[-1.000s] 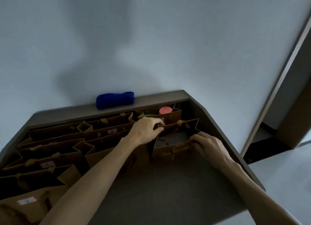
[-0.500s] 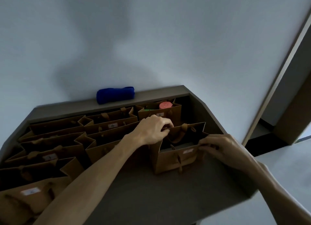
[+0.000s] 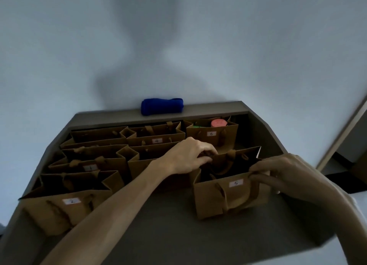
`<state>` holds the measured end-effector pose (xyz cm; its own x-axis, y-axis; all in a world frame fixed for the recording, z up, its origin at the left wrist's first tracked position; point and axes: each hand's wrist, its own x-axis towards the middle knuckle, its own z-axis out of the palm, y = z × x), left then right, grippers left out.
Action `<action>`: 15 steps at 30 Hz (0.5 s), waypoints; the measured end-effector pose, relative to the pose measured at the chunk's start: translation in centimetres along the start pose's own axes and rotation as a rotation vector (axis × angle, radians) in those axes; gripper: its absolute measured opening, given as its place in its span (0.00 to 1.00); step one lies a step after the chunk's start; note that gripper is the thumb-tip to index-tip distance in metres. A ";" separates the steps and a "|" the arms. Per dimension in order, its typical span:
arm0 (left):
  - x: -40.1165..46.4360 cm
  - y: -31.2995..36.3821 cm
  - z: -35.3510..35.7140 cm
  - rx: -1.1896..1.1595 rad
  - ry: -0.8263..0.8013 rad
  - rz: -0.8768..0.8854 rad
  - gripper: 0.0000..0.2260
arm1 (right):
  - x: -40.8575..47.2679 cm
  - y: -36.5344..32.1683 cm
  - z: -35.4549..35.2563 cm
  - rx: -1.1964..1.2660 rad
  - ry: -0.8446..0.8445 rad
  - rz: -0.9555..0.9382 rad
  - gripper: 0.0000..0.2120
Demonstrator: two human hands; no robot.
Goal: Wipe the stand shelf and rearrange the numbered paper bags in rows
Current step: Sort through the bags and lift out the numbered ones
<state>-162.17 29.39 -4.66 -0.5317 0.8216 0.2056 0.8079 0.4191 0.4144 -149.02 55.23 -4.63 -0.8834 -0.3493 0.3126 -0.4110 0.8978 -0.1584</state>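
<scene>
Several brown paper bags with white number labels stand on the grey shelf (image 3: 170,231). Bag 5 (image 3: 230,197) is at the front right, held by both hands. My left hand (image 3: 188,155) grips its back rim at the left. My right hand (image 3: 282,173) pinches its front rim at the right corner. Bag 6 (image 3: 212,134) stands behind it at the back right, with a pink round thing inside. Bag 4 (image 3: 156,140) is in the back row, bag 1 (image 3: 90,166) in the middle left, bag 2 (image 3: 65,209) at the front left.
A rolled blue cloth (image 3: 161,106) lies on the shelf's back ledge against the pale wall. A dark door frame (image 3: 341,137) runs down on the right. Bare shelf surface lies in front of the bags, between bag 2 and bag 5.
Bag 5 has been pulled forward and to the right, away from the packed bags, with both hands on it. The view has shifted down a little.
</scene>
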 end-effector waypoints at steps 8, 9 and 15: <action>-3.0 -1.8 -2.1 0.045 -0.049 -0.076 0.10 | 2.6 -3.1 3.4 0.051 -0.073 -0.055 0.09; -3.6 -2.2 -2.4 0.053 -0.063 -0.091 0.10 | 2.9 -3.6 3.8 0.054 -0.078 -0.062 0.09; -7.5 -4.8 -4.2 0.155 -0.132 -0.193 0.09 | 5.3 -7.2 6.7 0.092 -0.133 -0.115 0.15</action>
<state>-163.11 19.56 -4.48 -0.6498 0.7600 0.0145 0.7297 0.6183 0.2918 -152.27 45.07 -8.09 -0.8488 -0.4861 0.2081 -0.5245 0.8237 -0.2155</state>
